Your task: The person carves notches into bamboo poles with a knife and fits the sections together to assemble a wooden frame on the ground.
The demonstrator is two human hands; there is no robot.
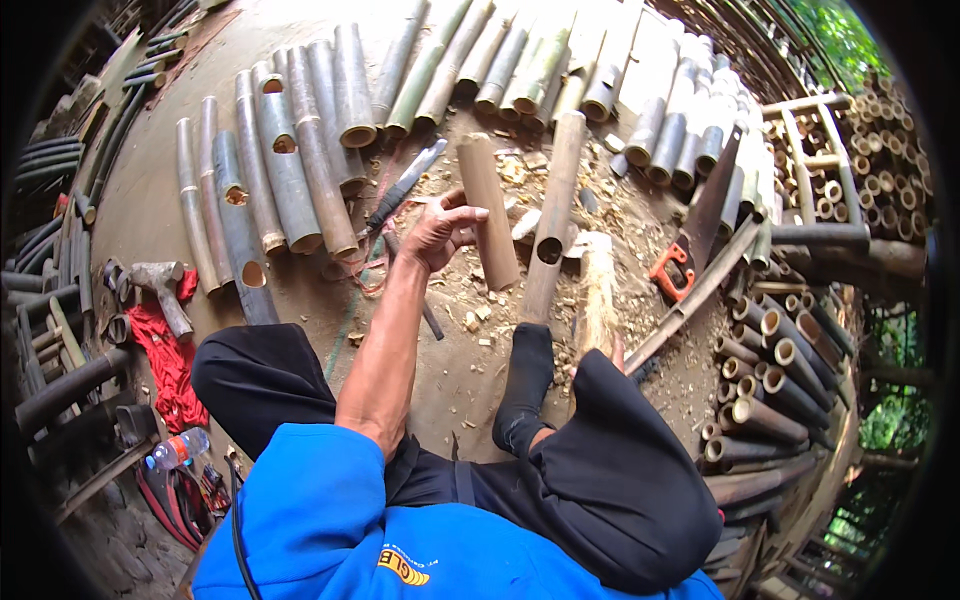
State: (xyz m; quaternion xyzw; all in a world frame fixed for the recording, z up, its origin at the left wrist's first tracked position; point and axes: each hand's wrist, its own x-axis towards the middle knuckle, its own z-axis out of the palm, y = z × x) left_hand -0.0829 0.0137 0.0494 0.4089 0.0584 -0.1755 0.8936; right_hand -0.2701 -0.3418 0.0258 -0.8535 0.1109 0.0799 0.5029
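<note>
My left hand (440, 232) is closed round the side of a short brown bamboo tube (488, 215), held upright and slightly tilted above the ground. To its right lies a longer bamboo tube (550, 240) with a round hole in its side; its near end meets my black-socked foot (525, 385). Beyond that is a pale, roughly hewn piece of wood (598, 290). Beside the wood's near end a bit of my right hand (617, 354) shows past my raised knee. The knee hides most of its fingers, so its grip cannot be made out.
A handsaw (674, 268) with an orange handle lies right. Left of my hand lies a blade with a dark handle (405, 185). Wood chips litter the ground. Bamboo tubes (300, 180) line the far side; more are stacked right (770, 385). A red cloth (165, 360) and bottle (178, 450) lie left.
</note>
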